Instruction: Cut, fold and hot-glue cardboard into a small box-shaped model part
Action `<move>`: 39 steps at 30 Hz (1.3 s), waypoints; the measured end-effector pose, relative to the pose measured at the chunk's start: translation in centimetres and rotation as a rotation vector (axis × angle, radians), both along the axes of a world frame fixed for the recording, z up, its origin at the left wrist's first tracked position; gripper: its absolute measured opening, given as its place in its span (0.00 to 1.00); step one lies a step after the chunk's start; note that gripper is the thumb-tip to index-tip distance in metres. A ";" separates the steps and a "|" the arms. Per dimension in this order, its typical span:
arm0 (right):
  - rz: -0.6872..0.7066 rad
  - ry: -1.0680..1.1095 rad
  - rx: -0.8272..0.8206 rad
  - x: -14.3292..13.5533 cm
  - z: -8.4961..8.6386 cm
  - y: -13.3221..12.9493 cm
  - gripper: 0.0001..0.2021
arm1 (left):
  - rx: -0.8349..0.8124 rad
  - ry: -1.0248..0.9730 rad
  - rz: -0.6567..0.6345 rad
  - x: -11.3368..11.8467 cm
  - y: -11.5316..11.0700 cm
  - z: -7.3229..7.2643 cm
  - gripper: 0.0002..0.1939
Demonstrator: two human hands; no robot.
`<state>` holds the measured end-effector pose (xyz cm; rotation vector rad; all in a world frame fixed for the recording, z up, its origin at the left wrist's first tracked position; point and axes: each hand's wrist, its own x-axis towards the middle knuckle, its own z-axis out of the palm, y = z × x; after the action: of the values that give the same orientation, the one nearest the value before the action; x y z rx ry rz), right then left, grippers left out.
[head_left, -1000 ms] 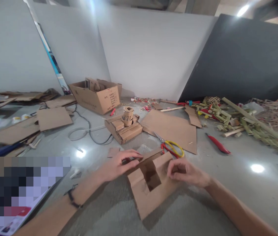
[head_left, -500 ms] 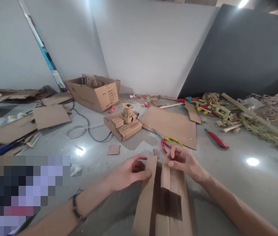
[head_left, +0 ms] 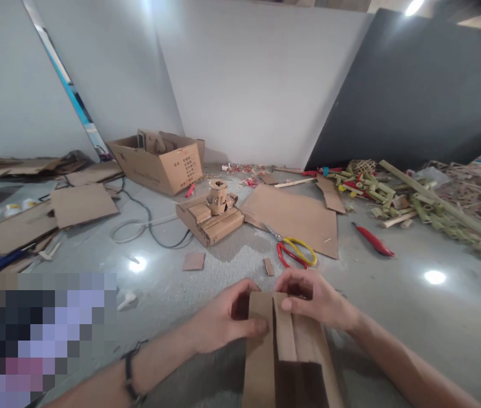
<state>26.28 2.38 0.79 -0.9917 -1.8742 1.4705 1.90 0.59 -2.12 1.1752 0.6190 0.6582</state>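
Note:
Low in front of me is a folded cardboard piece [head_left: 260, 362] with a dark rectangular opening in its right part. My left hand [head_left: 240, 317] grips its left panel, thumb on top and fingers curled behind the far edge. On the other side my right hand [head_left: 312, 297] pinches the narrow cardboard strip [head_left: 285, 334] near the far end. A thin dark gap runs between panel and strip. Just beyond my hands lie scissors [head_left: 293, 252] with one red and one yellow handle, and a small cardboard scrap [head_left: 268, 267].
A cardboard model [head_left: 212, 218] with a round turret sits ahead, beside a flat cardboard sheet [head_left: 295, 212]. Behind stands an open cardboard box [head_left: 159, 164]. Bamboo pieces [head_left: 418, 209] and a red tool [head_left: 373, 239] lie right; a cable [head_left: 149, 218] and cardboard sheets [head_left: 85, 204] lie left.
My two hands have come closer together and nearer to me. The gap between the left panel and the strip has narrowed, and the scissors now show fully beyond my right hand.

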 end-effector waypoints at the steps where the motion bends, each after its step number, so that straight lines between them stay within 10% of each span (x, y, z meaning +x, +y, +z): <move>1: -0.026 -0.022 0.008 -0.2 0.1 -0.1 0.13 | -0.005 0.013 0.015 0.2 0.0 -0.1 0.19; 39: 0.011 -0.088 0.110 -1.5 0.2 -1.2 0.04 | -0.199 0.192 0.095 0.6 -0.2 1.2 0.13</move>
<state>24.81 1.17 0.94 -1.0099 -2.0024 1.3336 2.51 0.42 -0.88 1.0340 0.8864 0.5531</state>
